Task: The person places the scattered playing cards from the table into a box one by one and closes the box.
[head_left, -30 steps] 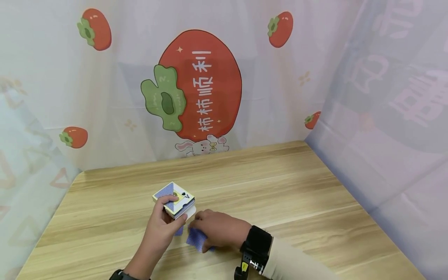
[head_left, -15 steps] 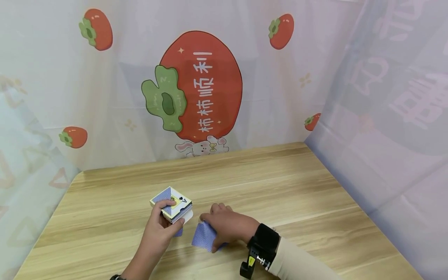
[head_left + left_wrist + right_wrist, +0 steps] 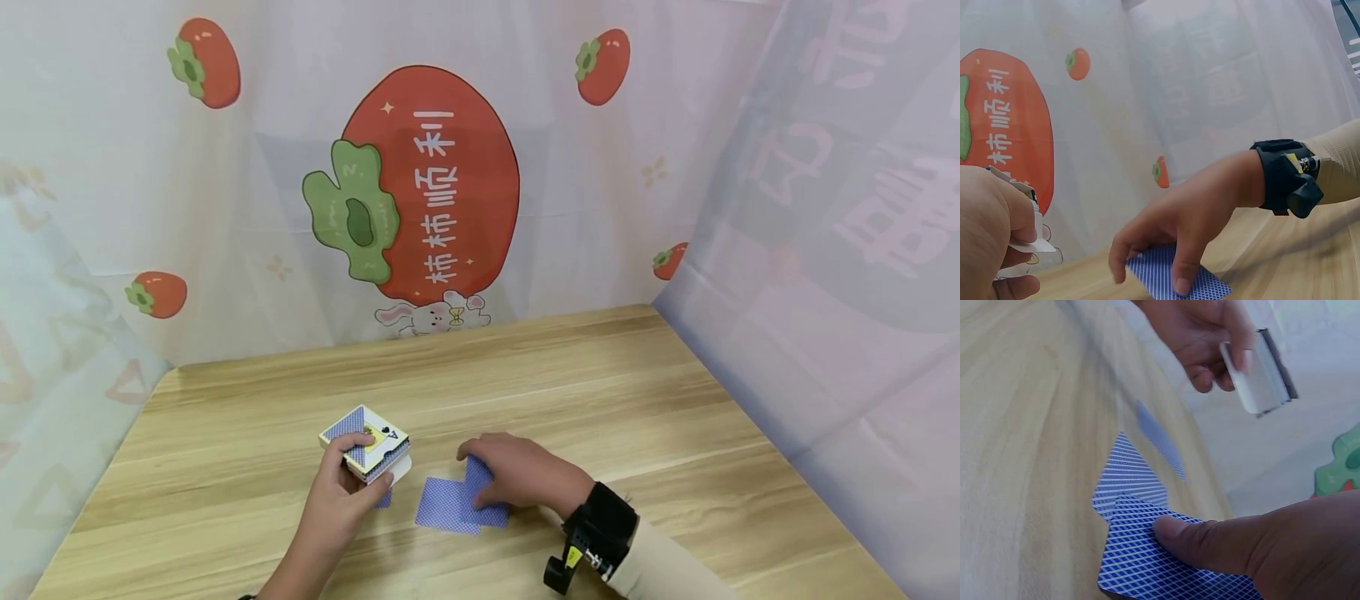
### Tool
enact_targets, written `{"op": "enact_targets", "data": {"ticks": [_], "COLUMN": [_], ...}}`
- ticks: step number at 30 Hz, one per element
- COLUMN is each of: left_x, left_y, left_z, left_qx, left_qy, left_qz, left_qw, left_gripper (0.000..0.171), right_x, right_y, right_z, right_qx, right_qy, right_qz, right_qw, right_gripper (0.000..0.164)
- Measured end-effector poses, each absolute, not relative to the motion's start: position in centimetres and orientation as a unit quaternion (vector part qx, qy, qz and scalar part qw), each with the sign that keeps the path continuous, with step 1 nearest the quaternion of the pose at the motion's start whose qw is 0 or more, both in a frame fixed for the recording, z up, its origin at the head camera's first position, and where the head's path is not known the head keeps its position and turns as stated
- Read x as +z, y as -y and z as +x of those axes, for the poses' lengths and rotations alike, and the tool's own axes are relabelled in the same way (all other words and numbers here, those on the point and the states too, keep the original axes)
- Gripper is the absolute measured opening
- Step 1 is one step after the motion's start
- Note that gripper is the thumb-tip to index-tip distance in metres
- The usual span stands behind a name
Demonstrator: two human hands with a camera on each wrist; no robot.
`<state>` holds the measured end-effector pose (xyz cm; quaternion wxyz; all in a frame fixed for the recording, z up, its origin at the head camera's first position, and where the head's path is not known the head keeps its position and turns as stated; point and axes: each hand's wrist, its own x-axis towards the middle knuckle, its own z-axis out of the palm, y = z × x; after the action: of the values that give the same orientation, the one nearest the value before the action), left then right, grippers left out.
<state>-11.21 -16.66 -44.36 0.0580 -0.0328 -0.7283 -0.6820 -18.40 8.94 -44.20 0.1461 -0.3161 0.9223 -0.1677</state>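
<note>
My left hand point(image 3: 330, 504) grips a playing-card box point(image 3: 378, 433) with a blue pattern and an ace printed on it, held above the table. Its white flap point(image 3: 1249, 384) hangs open under the thumb in the right wrist view. My right hand point(image 3: 528, 475) pinches a blue-backed playing card point(image 3: 491, 515), thumb on its near face. Whether more cards lie behind it, I cannot tell. A face-down card point(image 3: 441, 504) lies on the table, partly overlapped by the held one. Another blue card point(image 3: 1161, 442) lies farther left, mostly hidden beneath the left hand in the head view.
The wood-grain table point(image 3: 637, 392) reaches back to a pale cloth point(image 3: 262, 208) printed with persimmons. A second hanging cloth point(image 3: 840, 250) closes off the right side. Black straps with a small device point(image 3: 600, 533) sit on the right wrist.
My right hand has moved right with a card, uncovering more of the card lying on the table. The left hand with the box has sunk slightly, drifting a little left.
</note>
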Motion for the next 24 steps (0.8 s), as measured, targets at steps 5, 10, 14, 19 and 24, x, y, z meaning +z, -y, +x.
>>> {"op": "enact_targets", "data": {"ticks": [5, 10, 14, 19, 24], "left_x": [-44.6, -44.7, -44.8, -44.8, -44.9], "left_y": [16.8, 16.9, 16.9, 17.1, 17.2], "left_z": [-11.2, -11.2, -11.2, -11.3, -11.3], "left_qx": [-0.682, -0.683, -0.68, -0.68, -0.683], "left_qy": [0.728, 0.726, 0.728, 0.73, 0.727], "left_qz": [-0.036, -0.044, -0.045, -0.042, -0.039], "left_qw": [0.062, 0.071, 0.07, 0.065, 0.063], "left_gripper": [0.059, 0.058, 0.058, 0.058, 0.057], "right_x": [-43.5, -42.9, -42.5, -42.5, -43.2], "right_y": [-10.9, -13.3, -15.1, -16.9, -18.5], "right_z": [-18.7, -19.2, -19.0, -17.9, -16.9], "right_qx": [-0.241, -0.308, -0.313, -0.235, -0.204], "right_qy": [-0.92, -0.91, -0.912, -0.937, -0.938], "right_qz": [-0.274, -0.251, -0.242, -0.229, -0.238], "right_qw": [0.142, 0.114, 0.111, 0.12, 0.15], "right_gripper": [0.033, 0.023, 0.026, 0.033, 0.023]}}
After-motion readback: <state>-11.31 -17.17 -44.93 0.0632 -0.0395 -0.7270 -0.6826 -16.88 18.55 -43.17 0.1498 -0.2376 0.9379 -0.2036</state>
